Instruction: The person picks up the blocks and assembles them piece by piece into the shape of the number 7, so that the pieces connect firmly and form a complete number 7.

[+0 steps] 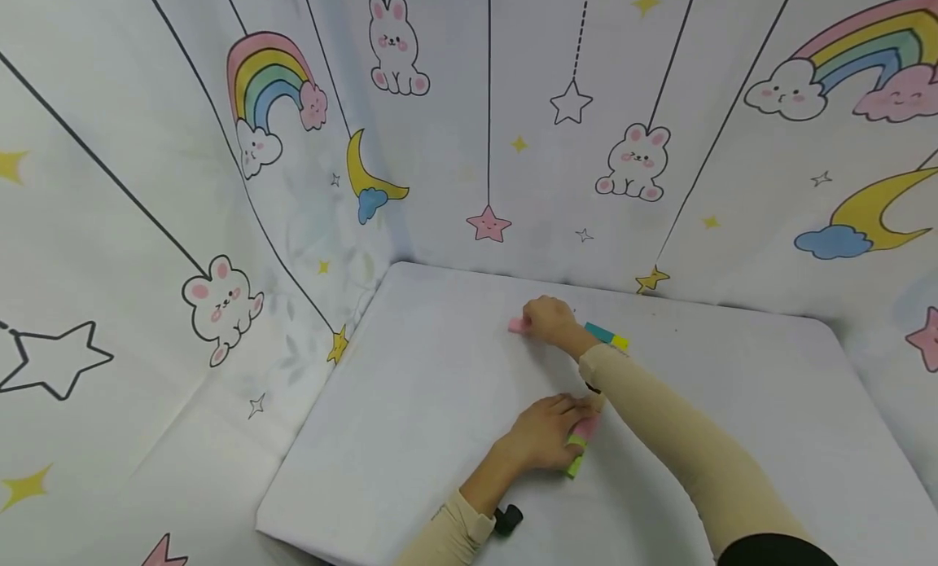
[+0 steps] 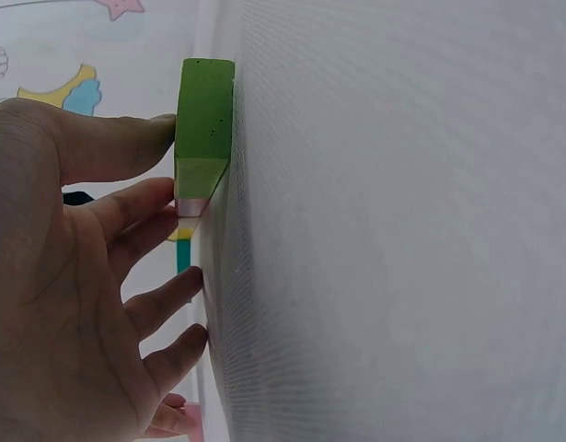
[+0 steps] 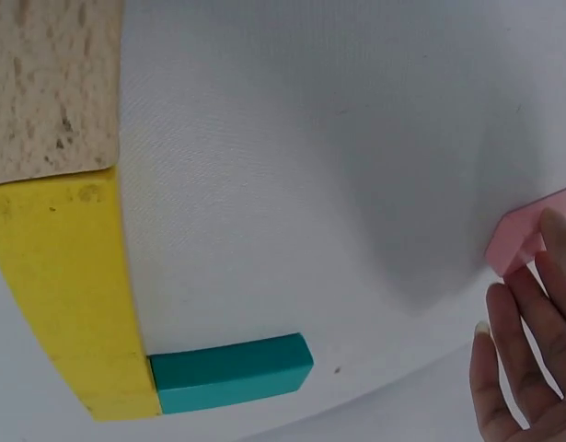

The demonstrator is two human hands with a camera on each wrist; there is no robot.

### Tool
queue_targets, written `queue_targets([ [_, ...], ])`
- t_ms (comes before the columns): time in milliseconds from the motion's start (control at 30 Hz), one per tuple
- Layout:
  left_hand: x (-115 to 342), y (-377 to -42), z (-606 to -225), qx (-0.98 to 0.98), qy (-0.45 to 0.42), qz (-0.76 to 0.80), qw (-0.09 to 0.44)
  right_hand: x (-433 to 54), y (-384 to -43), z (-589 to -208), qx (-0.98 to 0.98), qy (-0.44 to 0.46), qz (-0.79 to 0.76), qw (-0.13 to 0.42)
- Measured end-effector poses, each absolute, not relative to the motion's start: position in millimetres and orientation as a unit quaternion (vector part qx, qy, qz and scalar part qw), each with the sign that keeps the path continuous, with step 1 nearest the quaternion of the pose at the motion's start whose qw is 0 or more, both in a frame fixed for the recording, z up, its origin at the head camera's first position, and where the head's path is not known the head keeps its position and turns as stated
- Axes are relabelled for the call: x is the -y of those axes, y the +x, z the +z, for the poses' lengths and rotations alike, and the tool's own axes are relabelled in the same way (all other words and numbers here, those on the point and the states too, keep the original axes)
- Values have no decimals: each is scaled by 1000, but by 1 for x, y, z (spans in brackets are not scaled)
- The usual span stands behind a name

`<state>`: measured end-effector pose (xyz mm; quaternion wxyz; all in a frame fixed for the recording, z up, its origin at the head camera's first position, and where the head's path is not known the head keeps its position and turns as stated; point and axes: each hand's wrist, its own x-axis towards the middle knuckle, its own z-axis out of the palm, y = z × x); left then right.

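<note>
My left hand (image 1: 542, 434) rests on a line of toy blocks: a green block (image 1: 575, 467), a pink block (image 1: 586, 427) and a plain wooden block (image 1: 598, 402). In the left wrist view, its thumb touches the green block (image 2: 205, 110) and the other fingers are spread, fairly straight, along the line. Farther back, my right hand (image 1: 551, 318) pinches another pink block (image 1: 517, 326) between thumb and fingers, at the table surface. A yellow block (image 3: 71, 295) meets the wooden block's end, and a teal block (image 3: 232, 373) juts sideways from the yellow one.
The blocks lie on a white-covered table (image 1: 410, 403) with rounded corners. Behind and to the left hangs a white cloth backdrop (image 1: 454, 126) printed with rabbits, stars, moons and rainbows. My right forearm crosses above the line of blocks and hides part of it.
</note>
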<state>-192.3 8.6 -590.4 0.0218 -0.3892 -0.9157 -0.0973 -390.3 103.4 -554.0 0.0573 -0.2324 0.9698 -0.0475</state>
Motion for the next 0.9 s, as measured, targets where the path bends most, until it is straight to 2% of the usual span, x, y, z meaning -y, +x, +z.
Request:
queue_targets([
  [567,-9,-191,-587,913,-390,-115,21,-126,-402,-555,-974,-211,-53,56],
  [900,-11,-191,-590,916,-384,-115,17,-128,-395,-545,-973,-212,-65,61],
])
